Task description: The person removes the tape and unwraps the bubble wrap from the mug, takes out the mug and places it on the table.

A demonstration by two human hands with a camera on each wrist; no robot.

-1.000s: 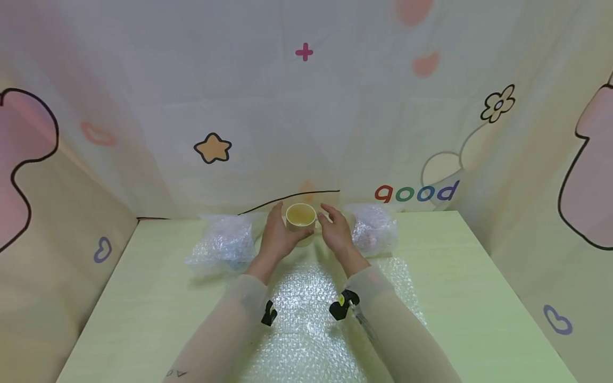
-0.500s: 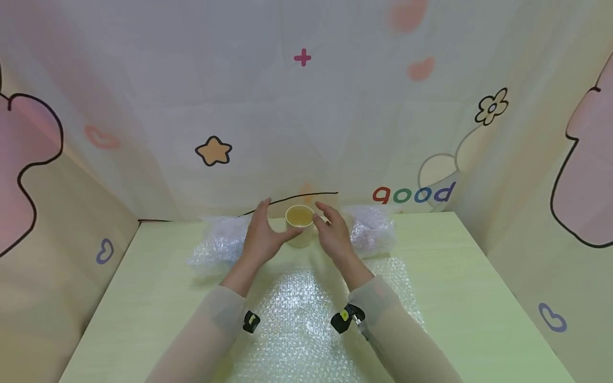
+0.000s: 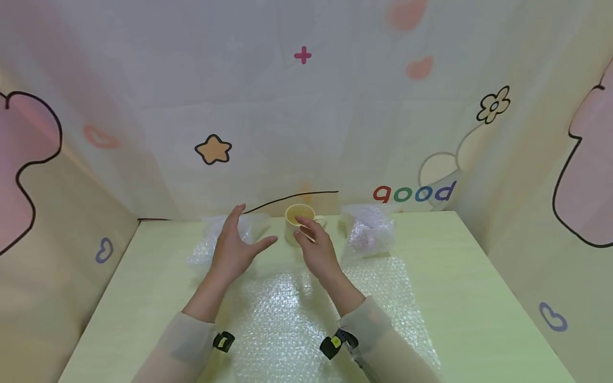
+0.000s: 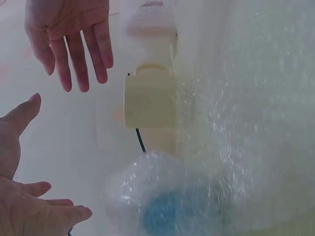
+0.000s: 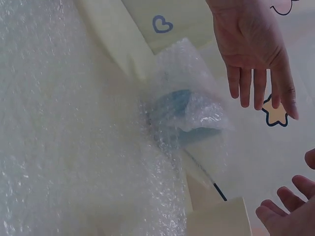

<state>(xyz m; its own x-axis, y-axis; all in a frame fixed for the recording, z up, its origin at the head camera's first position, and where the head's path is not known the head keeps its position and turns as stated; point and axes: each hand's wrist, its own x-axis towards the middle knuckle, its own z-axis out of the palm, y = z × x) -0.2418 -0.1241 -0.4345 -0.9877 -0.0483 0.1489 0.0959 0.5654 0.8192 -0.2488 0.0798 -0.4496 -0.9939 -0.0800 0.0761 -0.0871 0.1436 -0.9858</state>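
A pale yellow mug [image 3: 290, 227] stands upright at the back of the table, its handle [image 3: 321, 221] to the right. In the left wrist view the mug [image 4: 150, 103] shows side-on. My left hand [image 3: 233, 252] is raised to its left, thumb spread from straight fingers, holding nothing. In front of the mug, apart from it in the left wrist view, my right hand [image 3: 318, 252] has its fingers extended and also holds nothing. Under both forearms lies a flat sheet of bubble wrap [image 3: 287, 319].
A bubble-wrapped bundle [image 3: 203, 247] sits left of the mug, partly behind my left hand; blue shows through the wrapped bundle [image 5: 170, 110] in the right wrist view. Another wrapped bundle [image 3: 367, 229] sits to the right. A printed cloth [image 3: 268, 133] hangs behind the table.
Both hands have come away from the mug. The left moved left and toward me; the right moved slightly left and toward me. The mug stands at the back, its handle now visible.
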